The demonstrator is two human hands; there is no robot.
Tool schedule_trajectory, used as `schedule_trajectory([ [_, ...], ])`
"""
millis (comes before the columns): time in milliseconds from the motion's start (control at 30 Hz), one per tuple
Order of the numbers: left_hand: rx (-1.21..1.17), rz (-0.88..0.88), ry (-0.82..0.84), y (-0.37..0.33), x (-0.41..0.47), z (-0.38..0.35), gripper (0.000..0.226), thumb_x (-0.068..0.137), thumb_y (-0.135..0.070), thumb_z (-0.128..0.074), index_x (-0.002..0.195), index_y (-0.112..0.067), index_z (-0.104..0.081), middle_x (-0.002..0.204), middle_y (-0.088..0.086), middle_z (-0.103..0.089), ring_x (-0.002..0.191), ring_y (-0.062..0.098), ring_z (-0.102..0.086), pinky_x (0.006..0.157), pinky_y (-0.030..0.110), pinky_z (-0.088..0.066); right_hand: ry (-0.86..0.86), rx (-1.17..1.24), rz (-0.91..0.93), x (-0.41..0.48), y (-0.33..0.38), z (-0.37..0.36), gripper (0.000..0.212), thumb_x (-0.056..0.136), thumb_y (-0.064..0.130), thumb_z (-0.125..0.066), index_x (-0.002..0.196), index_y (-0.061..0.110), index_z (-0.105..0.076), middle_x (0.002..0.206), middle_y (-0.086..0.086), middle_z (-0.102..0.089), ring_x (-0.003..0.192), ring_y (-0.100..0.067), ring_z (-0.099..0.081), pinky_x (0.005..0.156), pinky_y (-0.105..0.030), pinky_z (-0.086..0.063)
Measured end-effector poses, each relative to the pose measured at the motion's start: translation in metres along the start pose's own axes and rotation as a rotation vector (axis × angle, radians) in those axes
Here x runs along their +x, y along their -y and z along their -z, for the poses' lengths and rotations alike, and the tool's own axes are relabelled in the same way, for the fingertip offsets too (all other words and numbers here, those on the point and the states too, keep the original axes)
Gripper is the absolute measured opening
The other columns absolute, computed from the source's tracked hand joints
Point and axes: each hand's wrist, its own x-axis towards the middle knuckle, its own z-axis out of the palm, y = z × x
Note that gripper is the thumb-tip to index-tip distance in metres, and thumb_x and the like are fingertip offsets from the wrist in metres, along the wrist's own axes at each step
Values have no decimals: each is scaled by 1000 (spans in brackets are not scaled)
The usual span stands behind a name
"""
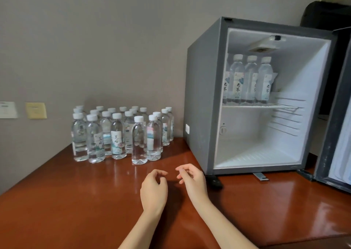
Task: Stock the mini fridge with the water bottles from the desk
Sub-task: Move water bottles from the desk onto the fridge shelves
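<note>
Bottles (121, 134) stand clustered on the bench (57, 201) beside the open fridge (201, 96), more on its shelf (284, 107); left hand (153, 190) and right hand (191, 180) hover empty, fingers loosely curled.

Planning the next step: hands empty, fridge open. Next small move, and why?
Probably reach the left hand to the frontmost clear plastic white-capped water bottle: it stands nearest, the right hand is empty too, and the open grey mini fridge has a bare lower compartment.
</note>
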Motion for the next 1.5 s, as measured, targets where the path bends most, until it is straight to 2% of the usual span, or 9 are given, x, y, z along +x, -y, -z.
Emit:
schedule_trajectory([
  [133, 31, 11, -39, 18, 15, 29, 25, 88, -9, -50, 90, -27, -67, 88, -11, -67, 86, 13, -62, 71, 26, -39, 51, 9, 3, -2, 7, -39, 20, 91, 6, -57, 80, 16, -70, 62, 4, -65, 55, -5, -59, 59, -19, -48],
  [367, 22, 51, -147, 43, 36, 75, 24, 88, -8, -50, 95, -23, -67, 92, -11, -67, 87, 11, -58, 72, 24, -36, 151, -4, 7, -1, 13, -94, 21, 90, 7, -59, 75, 20, -68, 60, 5, -64, 58, -8, -59, 61, -25, -49],
  [500, 20, 76, -152, 50, 42, 84, 24, 88, -8, -50, 95, -23, -67, 93, -10, -67, 90, 13, -60, 74, 24, -38, 186, -27, 24, -2, 13, -107, 19, 90, 6, -59, 78, 15, -69, 61, 5, -64, 57, -6, -59, 58, -20, -47],
  [733, 53, 68, -98, 57, 67, 79, 25, 87, -9, -49, 97, -25, -65, 91, -10, -68, 87, 12, -61, 71, 24, -37, 95, 82, -81, 18, 7, -114, 17, 91, 7, -59, 78, 12, -68, 61, 1, -61, 50, -6, -53, 55, -12, -42],
  [967, 66, 42, -122, 69, 107, 70, 21, 89, -11, -50, 100, -23, -64, 91, -8, -67, 89, 15, -62, 73, 27, -40, 95, 131, -118, 48, -4, -136, 13, 92, 8, -58, 85, 8, -70, 60, 3, -61, 50, -3, -53, 56, -14, -42],
  [1100, 133, -39, -50, 70, 114, 63, 19, 89, -15, -52, 98, -28, -64, 87, -11, -67, 83, 8, -63, 72, 25, -44, 75, 176, -130, 59, -10, -138, 13, 92, 7, -57, 88, 7, -70, 61, 2, -60, 52, -4, -53, 57, -15, -43],
  [1200, 223, -149, 65, 66, 108, 59, 19, 90, -15, -53, 97, -30, -62, 79, -12, -66, 76, -1, -59, 69, 21, -46, 81, 170, -113, 59, -12, -139, 18, 92, 6, -57, 81, 15, -68, 60, 3, -60, 53, -7, -54, 59, -19, -43],
  [1333, 222, -196, 138, 65, 101, 48, 19, 89, -17, -53, 98, -30, -63, 77, -12, -66, 74, 3, -62, 73, 29, -51, 53, 88, -30, 70, -17, -119, 23, 90, 10, -60, 75, 26, -66, 60, 7, -62, 58, -8, -58, 64, -28, -48],
  [1500, 84, -117, 191, 51, 96, 13, 23, 85, -10, -56, 100, -25, -66, 80, -14, -65, 80, 2, -61, 79, 21, -46, -117, 151, -132, 102, -36, -69, 13, 93, 8, -56, 93, 11, -69, 75, -1, -65, 65, -11, -58, 65, -21, -47],
])
